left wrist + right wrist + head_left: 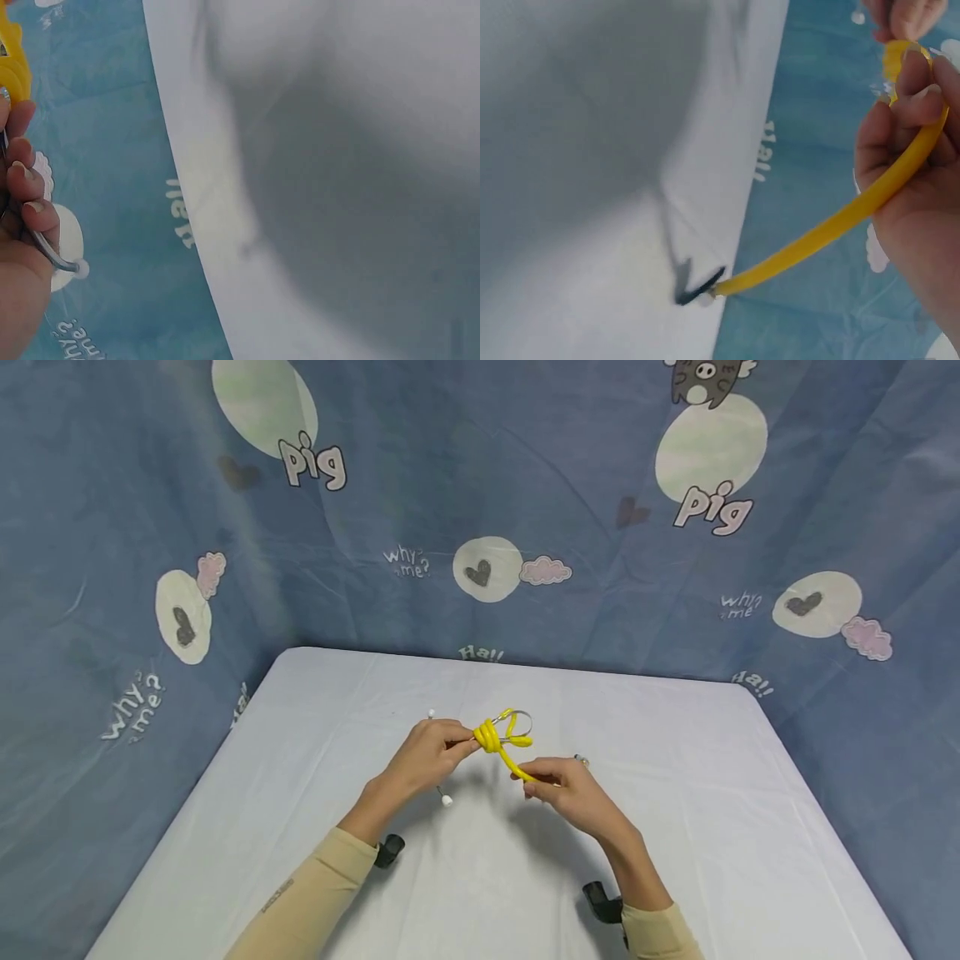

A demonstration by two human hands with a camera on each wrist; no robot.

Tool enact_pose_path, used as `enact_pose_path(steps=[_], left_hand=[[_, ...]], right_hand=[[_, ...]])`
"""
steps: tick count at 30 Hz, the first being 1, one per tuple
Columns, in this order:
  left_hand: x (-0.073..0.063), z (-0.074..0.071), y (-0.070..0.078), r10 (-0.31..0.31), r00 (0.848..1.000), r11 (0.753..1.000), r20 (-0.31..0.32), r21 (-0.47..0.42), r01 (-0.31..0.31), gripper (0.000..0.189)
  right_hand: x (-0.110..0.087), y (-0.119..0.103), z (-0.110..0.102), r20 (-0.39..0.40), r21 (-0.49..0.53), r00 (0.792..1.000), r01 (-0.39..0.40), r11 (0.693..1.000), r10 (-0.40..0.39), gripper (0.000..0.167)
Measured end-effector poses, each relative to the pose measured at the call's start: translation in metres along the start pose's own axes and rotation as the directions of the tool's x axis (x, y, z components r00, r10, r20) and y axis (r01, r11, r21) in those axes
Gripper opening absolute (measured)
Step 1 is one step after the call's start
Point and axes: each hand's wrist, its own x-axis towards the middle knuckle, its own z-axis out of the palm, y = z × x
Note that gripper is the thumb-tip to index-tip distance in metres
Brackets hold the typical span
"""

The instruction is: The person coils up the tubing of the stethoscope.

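A thick yellow cord (487, 737) is wound in several turns around a thin metal wire piece, whose rounded loop (531, 723) sticks out to the right. My left hand (429, 756) pinches the wire piece just left of the wound turns. Metal ends with white tips (447, 801) stick out either side of this hand; one bent metal end (60, 260) shows below the fingers in the left wrist view. Thumb and fingers of my right hand (566, 789) pinch the cord's free length. Its tail (810, 247) hangs past the palm to a dark hooked end (703, 286).
A white-covered table (675, 827) lies under both hands. Blue patterned cloth (600, 610) rises behind and beside it. Black wrist mounts (390, 850) hang under the forearms, and beige sleeves (307, 893) cover the arms.
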Motion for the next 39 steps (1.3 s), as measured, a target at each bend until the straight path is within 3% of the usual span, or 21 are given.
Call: enact_pose_path(steps=[16, 21, 39], left_hand=[[0.002, 0.001, -0.004, 0.009, 0.998, 0.999, 0.065, 0.034, -0.011, 0.014], [0.001, 0.001, -0.001, 0.032, 0.994, 0.997, 0.101, 0.065, -0.039, 0.015], [-0.006, 0.000, 0.009, 0.159, 0.958, 0.987, 0.238, -0.026, -0.157, 0.015]], right_hand=[[-0.001, -0.020, -0.018, 0.038, -0.134, 0.998, 0.048, 0.990, -0.044, 0.019], [0.002, -0.028, -0.023, -0.017, -0.189, 0.997, 0.070, 0.979, -0.075, 0.014], [0.025, -0.040, -0.029, -0.108, -0.356, 0.960, 0.207, 0.911, -0.260, 0.007]])
